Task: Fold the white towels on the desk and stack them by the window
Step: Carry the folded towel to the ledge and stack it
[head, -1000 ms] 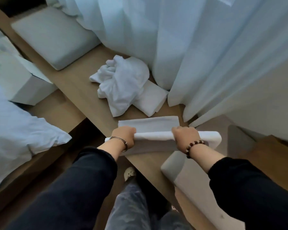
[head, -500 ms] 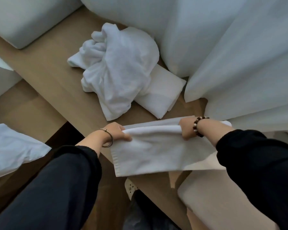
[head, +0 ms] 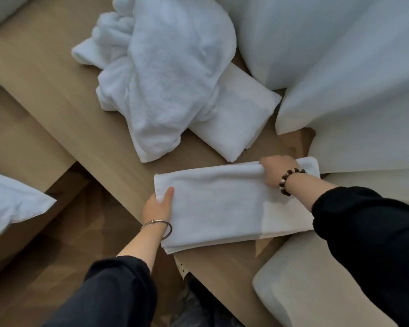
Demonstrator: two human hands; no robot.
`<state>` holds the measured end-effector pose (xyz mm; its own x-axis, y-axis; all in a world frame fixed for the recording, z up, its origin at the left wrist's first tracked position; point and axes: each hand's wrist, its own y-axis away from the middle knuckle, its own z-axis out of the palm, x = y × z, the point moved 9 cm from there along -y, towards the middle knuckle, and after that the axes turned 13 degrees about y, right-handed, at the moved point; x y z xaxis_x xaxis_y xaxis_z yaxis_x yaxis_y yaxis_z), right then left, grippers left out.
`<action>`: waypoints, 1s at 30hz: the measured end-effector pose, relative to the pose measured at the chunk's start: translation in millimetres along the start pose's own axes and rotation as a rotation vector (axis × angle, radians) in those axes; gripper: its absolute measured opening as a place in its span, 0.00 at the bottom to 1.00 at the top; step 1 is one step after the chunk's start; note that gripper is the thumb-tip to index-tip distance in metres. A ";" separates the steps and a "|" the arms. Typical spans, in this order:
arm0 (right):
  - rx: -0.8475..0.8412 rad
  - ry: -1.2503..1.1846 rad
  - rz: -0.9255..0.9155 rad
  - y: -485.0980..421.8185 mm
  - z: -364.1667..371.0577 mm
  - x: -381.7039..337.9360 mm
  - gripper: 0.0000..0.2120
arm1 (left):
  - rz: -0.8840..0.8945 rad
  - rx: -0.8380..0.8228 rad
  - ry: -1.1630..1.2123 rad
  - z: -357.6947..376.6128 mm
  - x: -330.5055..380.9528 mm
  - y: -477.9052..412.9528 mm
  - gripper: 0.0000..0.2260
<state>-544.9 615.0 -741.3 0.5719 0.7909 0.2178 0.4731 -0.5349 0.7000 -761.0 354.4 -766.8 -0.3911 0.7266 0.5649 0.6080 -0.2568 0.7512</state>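
The left grip (head: pixel 157 207) pinches the left edge of the half-folded towel (head: pixel 222 208), thumb on top. The right grip (head: pixel 278 171) clamps its far fold. The towel lies at the worktop's (head: pixel 57 86) near edge, and it looks light and limp, so it is best held by its corners. Beyond it lie a crumpled towel (head: pixel 170 79) and a folded towel (head: pixel 241 119).

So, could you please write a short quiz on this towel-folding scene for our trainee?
1. True or false: the crumpled white terry towel lies partly over a neatly folded white towel.
2. Which wrist wears the dark beaded bracelet? A) left B) right
3. Fill in: the left hand and right hand both grip the flat half-folded white towel on the light wooden ____.
Key: 1 true; 2 B; 3 desk.
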 end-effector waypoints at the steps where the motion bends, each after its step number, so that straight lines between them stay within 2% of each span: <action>1: -0.019 0.005 0.020 -0.6 -2.2 0.9 0.07 | 0.036 0.043 0.006 -0.6 3.0 2.9 0.14; 4: -0.130 0.001 0.020 -3.3 -10.4 1.0 0.07 | 0.080 0.153 0.101 -6.5 6.2 13.6 0.13; 7: -0.209 -0.003 -0.014 -6.4 -16.1 -5.9 0.09 | 0.080 0.185 0.097 -12.6 -1.2 15.6 0.13; 11: -0.185 0.039 0.048 -8.8 -12.4 -9.9 0.10 | 0.058 0.145 0.089 -5.8 -7.6 10.0 0.11; 15: -0.163 0.064 0.115 -7.6 -10.4 -8.8 0.10 | 0.147 0.139 0.050 -5.0 -1.3 11.1 0.09; 22: -0.255 0.045 0.172 -6.4 -10.1 -0.8 0.12 | 0.262 0.166 0.063 -3.7 5.3 14.5 0.11; 26: -0.263 0.044 0.187 -8.4 -8.9 -1.7 0.11 | 0.258 0.143 0.004 -1.6 8.2 7.5 0.11; 30: -0.169 0.012 0.274 -8.1 -8.1 -1.2 0.09 | 0.250 0.179 -0.078 -2.5 17.9 8.0 0.13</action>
<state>-554.8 620.8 -741.8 0.6542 0.6283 0.4210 0.1844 -0.6724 0.7169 -764.9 363.8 -749.9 -0.1640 0.7034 0.6916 0.7932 -0.3228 0.5164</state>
